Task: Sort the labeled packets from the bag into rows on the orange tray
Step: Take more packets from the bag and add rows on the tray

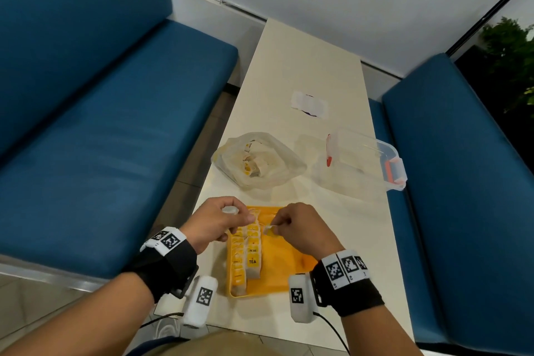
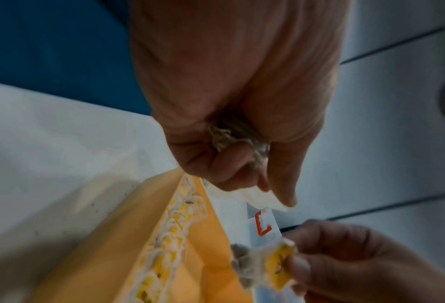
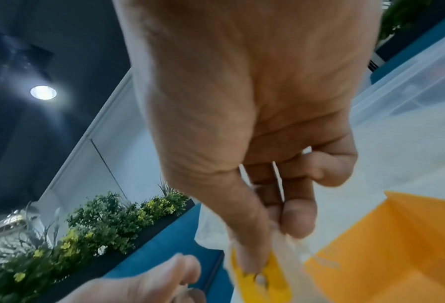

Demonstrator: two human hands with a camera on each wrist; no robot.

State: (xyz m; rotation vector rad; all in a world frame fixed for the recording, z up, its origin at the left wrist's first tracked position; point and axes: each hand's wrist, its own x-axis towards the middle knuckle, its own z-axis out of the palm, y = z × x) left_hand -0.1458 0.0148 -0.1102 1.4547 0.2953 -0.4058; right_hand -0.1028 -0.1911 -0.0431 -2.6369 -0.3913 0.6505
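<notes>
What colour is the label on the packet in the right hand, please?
Yellow; the label pinched by the right hand shows best in the right wrist view.

A long cream table (image 1: 312, 72) is running away from the camera between 2 blue upholstered benches (image 1: 95, 124), 1 on each side. Toward its right edge a clear plastic storage box (image 1: 361, 162) with orange-red latches is sitting, and farther along the tabletop a small white paper with a dark purple mark (image 1: 309, 103) is lying flat, well apart from the box. Green foliage with yellow flowers (image 3: 91, 225) is growing in a dark planter, and a round ceiling light (image 3: 43, 92) is glowing overhead.
</notes>
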